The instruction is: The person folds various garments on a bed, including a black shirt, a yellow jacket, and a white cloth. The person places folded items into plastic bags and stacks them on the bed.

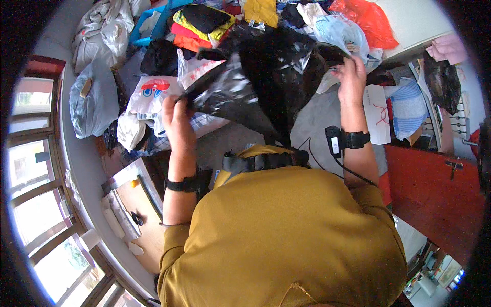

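Note:
A large black plastic bag [284, 76] is stretched out between both hands in front of my body. My left hand [177, 119] grips its left edge, near a white plastic bag with a red and blue print [153, 94]. At the opposite edge, my right hand [351, 78] pinches the plastic, its arm raised beside a light blue plastic bag [339, 32]. The bag's lower part hangs down towards my waist. Behind it lies a stack of folded clothes [203, 25] in black, yellow, pink and orange, partly overlapped by the plastic.
Yellow cloth [261, 11] and a red plastic bag [366, 21] lie at the far side. A blue box [147, 27] stands left of the clothes. On the right are a white box [378, 115] and a red door [429, 188]. A wooden desk [136, 207] stands lower left, by the windows.

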`<state>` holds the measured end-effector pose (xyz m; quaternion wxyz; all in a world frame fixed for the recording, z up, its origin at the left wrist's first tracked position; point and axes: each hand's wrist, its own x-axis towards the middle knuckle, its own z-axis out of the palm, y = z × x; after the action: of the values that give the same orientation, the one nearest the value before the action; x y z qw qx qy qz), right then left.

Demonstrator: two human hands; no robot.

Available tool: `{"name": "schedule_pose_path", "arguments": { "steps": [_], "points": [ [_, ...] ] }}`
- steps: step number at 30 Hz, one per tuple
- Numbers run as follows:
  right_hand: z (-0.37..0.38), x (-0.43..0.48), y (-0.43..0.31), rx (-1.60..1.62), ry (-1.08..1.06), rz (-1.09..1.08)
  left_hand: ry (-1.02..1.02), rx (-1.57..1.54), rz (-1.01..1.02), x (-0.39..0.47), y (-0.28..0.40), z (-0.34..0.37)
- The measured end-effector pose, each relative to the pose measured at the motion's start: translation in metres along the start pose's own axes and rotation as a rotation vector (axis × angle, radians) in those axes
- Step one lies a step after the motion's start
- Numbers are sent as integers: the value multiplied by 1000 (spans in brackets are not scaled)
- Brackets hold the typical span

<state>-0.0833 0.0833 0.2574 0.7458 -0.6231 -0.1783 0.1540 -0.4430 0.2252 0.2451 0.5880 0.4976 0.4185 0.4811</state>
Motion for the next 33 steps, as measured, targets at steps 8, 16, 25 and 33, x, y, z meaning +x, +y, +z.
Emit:
{"name": "schedule_pose_path", "arguments": {
  "steps": [8,16,25,33],
  "points": [
    [-50,48,-21,228,111,-13,182,78,205,19,-8,-49],
    [-33,51,-40,489,6,162,-329,1544,17,29,-14,-45],
    [37,17,-36,278,-374,76,-694,579,377,-8,15,107],
    [45,-12,-63,180,-592,113,-531,810,551,38,17,141]
  ]
}}
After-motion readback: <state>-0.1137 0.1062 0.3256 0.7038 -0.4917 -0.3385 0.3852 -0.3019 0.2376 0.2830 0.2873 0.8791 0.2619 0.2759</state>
